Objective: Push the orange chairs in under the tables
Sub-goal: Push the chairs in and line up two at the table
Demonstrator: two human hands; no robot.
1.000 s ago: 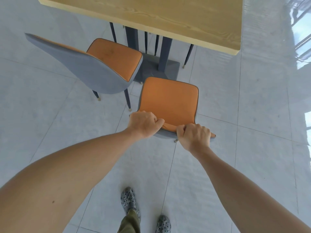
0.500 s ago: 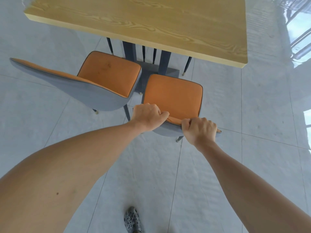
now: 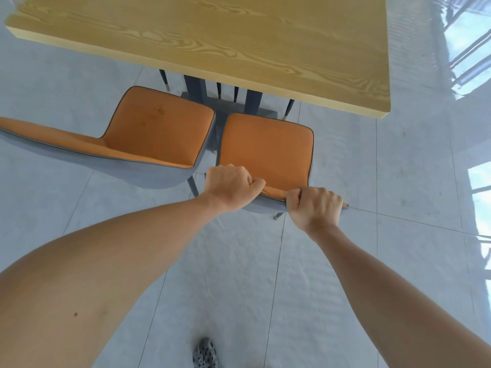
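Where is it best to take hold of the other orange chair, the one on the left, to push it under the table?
Grip the left chair by the top edge of its backrest, coming from behind with both hands spread apart. The back is wide and stands angled to the table, so a spread grip likely helps turn it straight.

Your arms are bare to the frame's edge, no sleeves, watch or rings showing; at bottom centre, you wear a grey perforated clog [image 3: 205, 353] with dark holes.

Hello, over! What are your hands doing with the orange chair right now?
Left hand and right hand both gripping chair backrest. Seat short of table edge. Second chair close alongside, left.
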